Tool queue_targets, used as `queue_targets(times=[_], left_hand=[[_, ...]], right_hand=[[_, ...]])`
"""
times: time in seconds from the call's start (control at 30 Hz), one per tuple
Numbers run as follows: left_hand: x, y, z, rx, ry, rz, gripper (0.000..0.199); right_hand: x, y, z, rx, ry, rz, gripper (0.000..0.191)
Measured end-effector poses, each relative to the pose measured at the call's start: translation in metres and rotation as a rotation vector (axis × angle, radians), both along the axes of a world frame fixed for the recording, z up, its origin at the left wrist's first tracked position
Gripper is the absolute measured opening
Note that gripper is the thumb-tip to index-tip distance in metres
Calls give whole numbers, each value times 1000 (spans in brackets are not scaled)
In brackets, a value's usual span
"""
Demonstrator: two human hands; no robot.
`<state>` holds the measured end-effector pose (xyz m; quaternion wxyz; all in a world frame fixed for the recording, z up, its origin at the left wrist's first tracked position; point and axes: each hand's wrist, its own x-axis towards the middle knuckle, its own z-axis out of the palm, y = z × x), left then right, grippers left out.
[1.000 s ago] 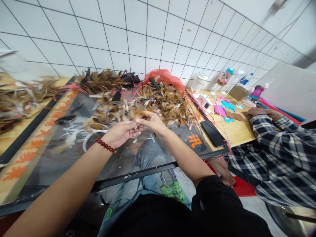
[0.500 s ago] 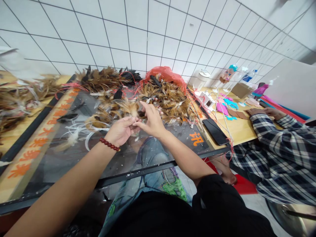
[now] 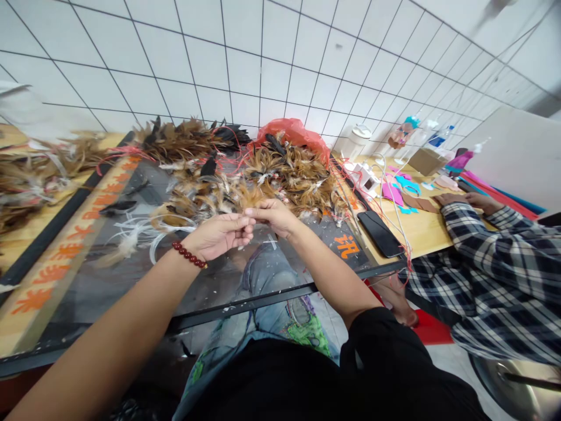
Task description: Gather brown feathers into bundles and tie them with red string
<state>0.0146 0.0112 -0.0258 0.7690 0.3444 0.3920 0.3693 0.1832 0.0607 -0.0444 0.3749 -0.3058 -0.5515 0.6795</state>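
Note:
Over the dark glass tabletop (image 3: 210, 280), my two hands meet at the fingertips. My left hand (image 3: 221, 235), with a dark red bead bracelet at the wrist, is closed in a pinch. From the right, my right hand (image 3: 275, 216) pinches at the same spot. A golden-brown feather tuft (image 3: 250, 195) stands up just above the joined fingers; its lower end is hidden by them. Just beyond lies a loose spread of brown feathers (image 3: 205, 196). White plastic strips (image 3: 151, 229) lie coiled left of my left hand.
Feather bundles (image 3: 175, 139) line the tiled wall, beside a red plastic bag (image 3: 298, 133). A phone (image 3: 380, 233) lies at the right edge, near cables and a white power strip (image 3: 366, 178). Further right, a person in a plaid shirt (image 3: 486, 245) rests hands among coloured cut pieces (image 3: 407, 186).
My right hand has come down, its raised fingers closing into a pinch against my left fingertips. The feather tuft has shifted slightly to the right.

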Motion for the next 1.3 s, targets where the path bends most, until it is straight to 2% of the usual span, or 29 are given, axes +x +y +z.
queue_targets(times=[0.13, 0.27, 0.33, 0.4, 0.47, 0.57, 0.67, 0.77, 0.97, 1.1, 1.2, 1.3], left_hand=[[4, -2, 3, 68, 101, 74, 6], [8, -3, 1, 164, 212, 177, 10], [8, -2, 1, 187, 182, 258, 14], [4, 2, 3, 195, 93, 379, 14], [0, 5, 6, 191, -5, 520, 15], [-5, 9, 10, 174, -105, 665, 22], [-6, 9, 10, 160, -146, 703, 23], [-8, 10, 9, 149, -174, 752, 24], [-19, 18, 8, 136, -232, 896, 26], [-20, 17, 9, 141, -191, 920, 22], [-16, 15, 9, 171, -137, 915, 17], [-12, 13, 5, 205, -106, 860, 13]], right_hand=[[-4, -2, 1, 116, -45, -160, 46], [-7, -3, 3, 129, -90, -171, 42], [-6, 1, 4, 169, -73, -251, 37], [-2, 5, 4, 274, -89, -373, 30], [2, 9, 3, 405, -250, -452, 23], [3, 7, 0, 616, -669, -435, 14], [-2, 0, -3, 824, -961, -359, 16], [-9, -4, -2, 935, -1074, -335, 29], [-34, 0, 15, 1025, -1187, -205, 21], [-53, 5, 20, 1051, -1264, -170, 23], [-52, 13, 20, 961, -1229, -212, 18], [-37, 20, 17, 741, -989, -311, 10]])
